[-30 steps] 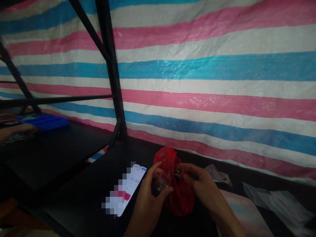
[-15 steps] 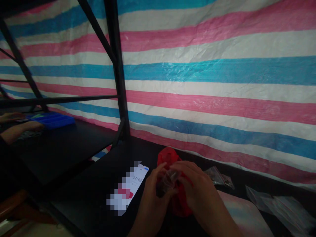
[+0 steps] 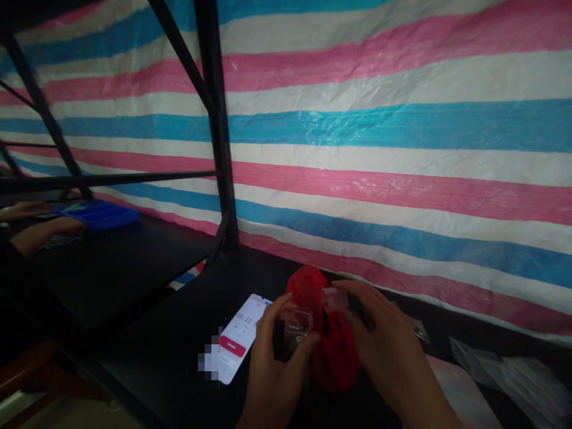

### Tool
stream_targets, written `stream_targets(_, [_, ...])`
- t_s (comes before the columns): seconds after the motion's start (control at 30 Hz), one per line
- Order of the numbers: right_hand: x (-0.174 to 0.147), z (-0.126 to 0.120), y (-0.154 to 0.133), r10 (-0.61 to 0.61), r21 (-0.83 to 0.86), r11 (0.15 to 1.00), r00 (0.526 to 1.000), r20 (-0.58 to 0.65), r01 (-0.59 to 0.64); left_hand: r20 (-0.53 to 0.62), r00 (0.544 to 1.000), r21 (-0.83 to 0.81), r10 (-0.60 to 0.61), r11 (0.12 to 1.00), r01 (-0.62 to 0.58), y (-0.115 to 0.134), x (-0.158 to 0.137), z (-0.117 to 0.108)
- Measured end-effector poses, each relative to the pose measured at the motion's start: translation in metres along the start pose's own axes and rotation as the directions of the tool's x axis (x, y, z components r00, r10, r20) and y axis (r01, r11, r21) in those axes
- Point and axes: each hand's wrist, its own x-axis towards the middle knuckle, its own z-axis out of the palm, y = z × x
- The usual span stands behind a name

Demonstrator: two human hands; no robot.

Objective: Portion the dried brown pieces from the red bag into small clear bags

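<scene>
My left hand [image 3: 277,351] is closed around a small clear plastic container [image 3: 298,326], thumb and fingers on its sides. A small clear plastic piece, which looks like a lid [image 3: 335,299], is pinched in my right hand [image 3: 383,339], a short way right of the container. Both hands are held over a crumpled red bag [image 3: 333,357] of thin material on the black table. Whether anything sits in the container I cannot tell.
Left of my hands lies a phone [image 3: 243,333] with a timer on its screen. Clear plastic bags [image 3: 513,375] and a pale sheet [image 3: 456,387] lie to the right. A black post [image 3: 218,149] rises behind. Further left, another person's hands [image 3: 58,229] are near a blue tray [image 3: 109,214].
My hands have moved apart, the right one going right with the lid-like piece. The container stays in my left hand, and the clear pieces are now separate.
</scene>
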Motion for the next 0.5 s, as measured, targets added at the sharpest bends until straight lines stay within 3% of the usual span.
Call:
stream_targets(0.07, [-0.002,0.001,0.005,0.078,-0.064,0.995,0.994,0.076,-0.073,-0.014,1.000,-0.004,0.009,1.000,-0.009,0.006,-0.003,0.001])
stream_targets(0.17, [-0.007,0.013,0.007,0.128,-0.122,0.987,0.961,0.245,-0.100,0.082,0.997,-0.054,-0.014,0.998,0.019,0.013,-0.010,0.006])
stream_targets(0.23, [-0.009,0.026,0.003,0.094,-0.043,0.995,0.948,0.305,-0.085,0.113,0.993,-0.099,-0.033,0.994,0.044,0.018,-0.013,0.009])
stream_targets(0.33, [-0.008,0.039,-0.008,-0.002,0.136,0.989,0.929,0.371,-0.053,0.049,0.998,-0.152,-0.036,0.987,0.043,0.027,-0.012,0.013])
stream_targets(0.43, [-0.008,0.040,-0.015,-0.047,0.228,0.972,0.897,0.440,-0.061,-0.044,0.997,-0.217,-0.065,0.975,0.053,0.036,-0.005,0.015])
stream_targets(0.5, [-0.008,0.036,-0.016,-0.041,0.241,0.967,0.877,0.478,-0.086,-0.039,0.992,-0.266,-0.120,0.958,0.106,0.037,-0.001,0.016])
